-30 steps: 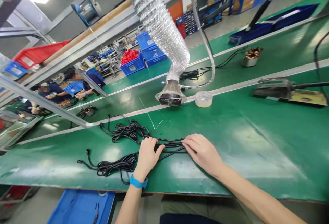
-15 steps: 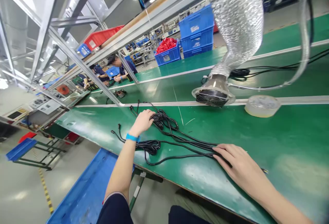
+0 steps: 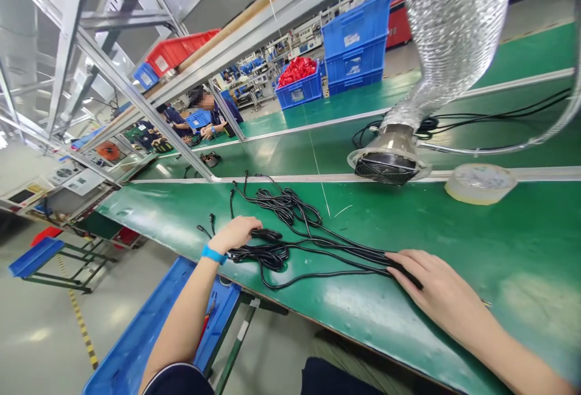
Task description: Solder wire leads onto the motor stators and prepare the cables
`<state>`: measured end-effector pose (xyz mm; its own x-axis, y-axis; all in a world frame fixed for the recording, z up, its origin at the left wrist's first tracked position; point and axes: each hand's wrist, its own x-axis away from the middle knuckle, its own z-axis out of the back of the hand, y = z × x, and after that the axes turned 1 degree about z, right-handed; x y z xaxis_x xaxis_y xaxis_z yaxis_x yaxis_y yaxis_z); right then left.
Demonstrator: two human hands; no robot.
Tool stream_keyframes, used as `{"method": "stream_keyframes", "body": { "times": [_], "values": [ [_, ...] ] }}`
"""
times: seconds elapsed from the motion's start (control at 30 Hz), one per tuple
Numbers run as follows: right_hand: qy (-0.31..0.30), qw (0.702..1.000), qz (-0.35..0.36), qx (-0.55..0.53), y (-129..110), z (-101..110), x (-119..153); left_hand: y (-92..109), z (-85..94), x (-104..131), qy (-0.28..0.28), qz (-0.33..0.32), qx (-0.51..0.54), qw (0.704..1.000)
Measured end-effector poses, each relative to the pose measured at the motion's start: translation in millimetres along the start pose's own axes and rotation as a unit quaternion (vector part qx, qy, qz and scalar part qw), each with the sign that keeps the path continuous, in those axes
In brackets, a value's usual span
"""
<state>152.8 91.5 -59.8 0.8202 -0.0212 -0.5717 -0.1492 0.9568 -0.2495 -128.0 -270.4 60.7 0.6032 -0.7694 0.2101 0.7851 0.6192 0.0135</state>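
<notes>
Several bundled black cables (image 3: 279, 204) lie on the green bench top, their plug ends pointing left. My left hand (image 3: 236, 233), with a blue band on the wrist, is closed round one black cable bundle (image 3: 267, 235). That bundle sits just above a nearer coil (image 3: 267, 256). Over to the right, my right hand (image 3: 431, 274) has its fingers curled on the cables where their lengths run together. A small metallic end (image 3: 486, 303) peeks out beyond that hand. My palms hide the rest of the gripped parts.
A fan-like extractor hood (image 3: 385, 165) on a foil duct hangs over the bench, with a roll of clear tape (image 3: 481, 183) right of it. Blue tray (image 3: 136, 334) stands below the front edge. Another person (image 3: 211, 120) works farther back.
My left hand has moved from the far bundle toward the near coil, bringing a cable bundle closer. My right hand stays on the cables. The view has shifted slightly.
</notes>
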Motion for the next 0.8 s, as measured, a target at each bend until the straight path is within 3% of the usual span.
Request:
{"method": "stream_keyframes", "body": {
  "times": [0.1, 0.23, 0.37, 0.6, 0.8],
  "values": [
    [-0.013, 1.0, 0.001, 0.008, -1, -2, -5, -6, 9.0, -7, -0.011, -0.017, 0.047, 0.999],
    [-0.032, 0.999, 0.02, 0.025, 0, 0, -10, 3, 14.3, -53, 0.091, 0.0, 0.053, 0.994],
    [-0.044, 0.998, 0.024, 0.043, 5, 6, -12, 20, 7.1, -89, 0.083, -0.052, 0.052, 0.994],
    [-0.075, 0.997, -0.003, 0.029, 6, 12, -26, 17, -7.0, -77, 0.103, -0.038, 0.01, 0.994],
    [-0.221, 0.97, -0.069, 0.078, -10, 17, -55, 25, -3.4, -87, 0.084, 0.015, -0.062, 0.994]
  ]
}}
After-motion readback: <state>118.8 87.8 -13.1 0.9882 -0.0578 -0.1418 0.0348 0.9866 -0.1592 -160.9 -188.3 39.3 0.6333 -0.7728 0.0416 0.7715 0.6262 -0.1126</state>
